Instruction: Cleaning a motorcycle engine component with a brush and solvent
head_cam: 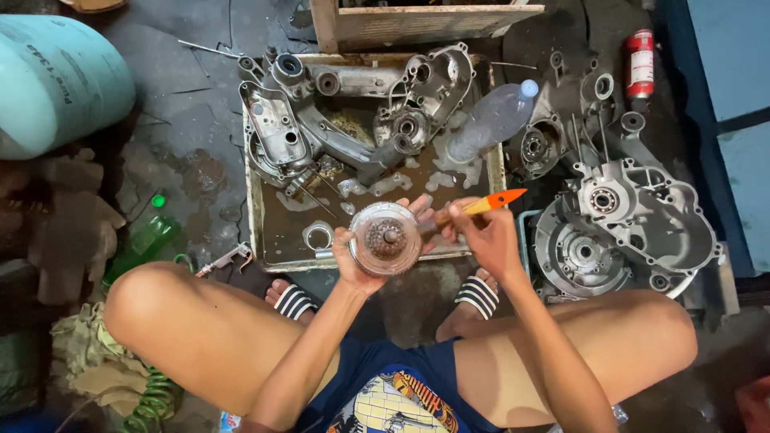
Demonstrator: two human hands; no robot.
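The round metal part (386, 238), a disc with a dark, grimy centre, sits over the near edge of the metal tray (258, 210), cupped from below in the left hand (358, 261), fingers wrapped round its rim. The right hand (481, 234) pinches a brush with an orange handle (482, 205), its bristle end hidden against the right side of the disc. The rim looks bright, but the centre is still dark, so the scrubbing seems partway through (a judgement from the colour alone). Farther in the tray, several engine casings (353, 112) lie in murky, foamy liquid, with a loose metal ring (318, 235) near the left hand. A plastic bottle (491, 120) lies across the tray's far right corner. More casings (634, 216) rest on the floor to the right, looking cleaner.
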